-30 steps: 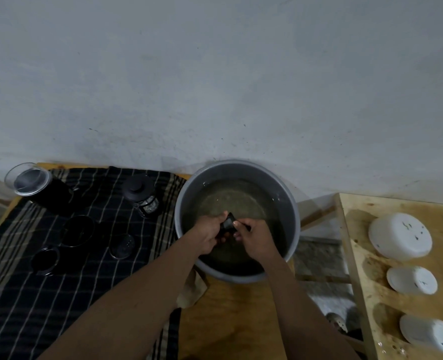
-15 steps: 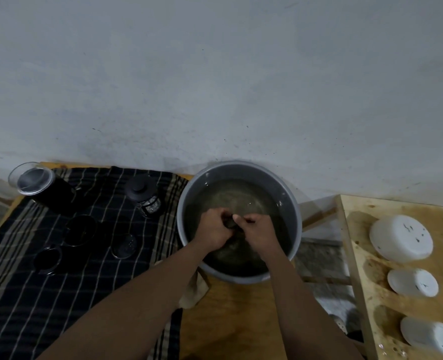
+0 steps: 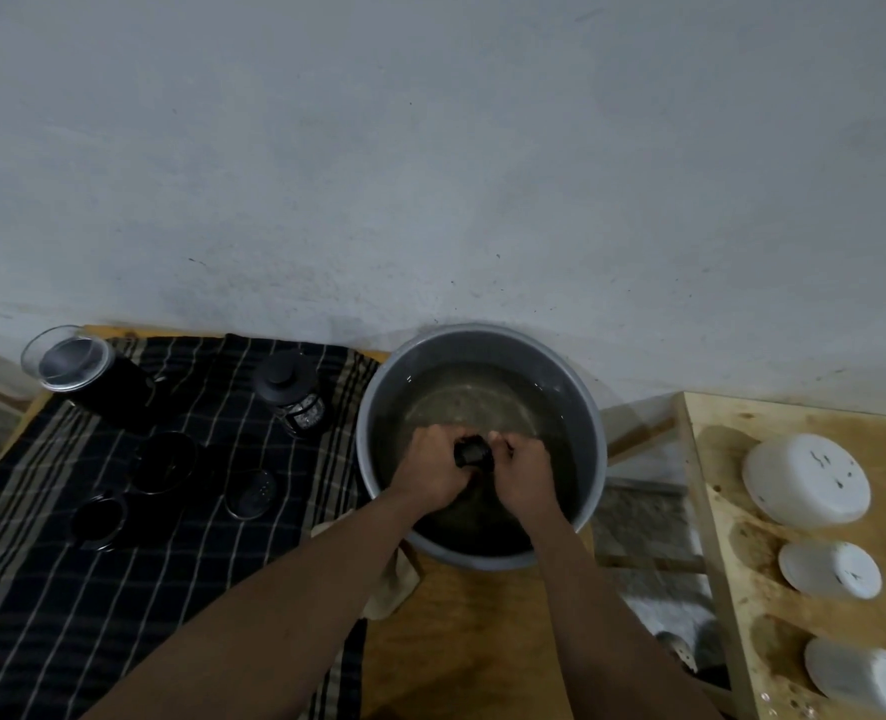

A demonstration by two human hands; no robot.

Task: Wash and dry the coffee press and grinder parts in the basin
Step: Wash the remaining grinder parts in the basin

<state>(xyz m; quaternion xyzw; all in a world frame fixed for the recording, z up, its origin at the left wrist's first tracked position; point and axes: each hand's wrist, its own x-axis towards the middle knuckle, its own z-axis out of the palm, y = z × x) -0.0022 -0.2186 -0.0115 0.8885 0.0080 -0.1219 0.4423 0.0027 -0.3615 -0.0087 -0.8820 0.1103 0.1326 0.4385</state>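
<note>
A grey basin [image 3: 594, 439] holds murky water. Over it, my left hand [image 3: 433, 467] and my right hand [image 3: 521, 472] together grip a small black ribbed part [image 3: 474, 452], fingers curled round it from both sides. On the dark striped cloth [image 3: 118, 589] to the left stand a small coffee press [image 3: 295, 394] with a black lid, a black grinder body with a clear top [image 3: 74, 366], two black round parts [image 3: 165, 462] [image 3: 98, 519] and a round mesh filter disc [image 3: 251, 493].
The basin sits on a wooden table [image 3: 461, 641] against a grey wall. A pale rag [image 3: 391, 589] lies under my left forearm. On the right, a wooden shelf [image 3: 732, 537] carries three upturned white containers [image 3: 807, 480].
Both hands stay over the basin, working the black part; it was hidden between the hands half a second ago and now shows again between the knuckles.
</note>
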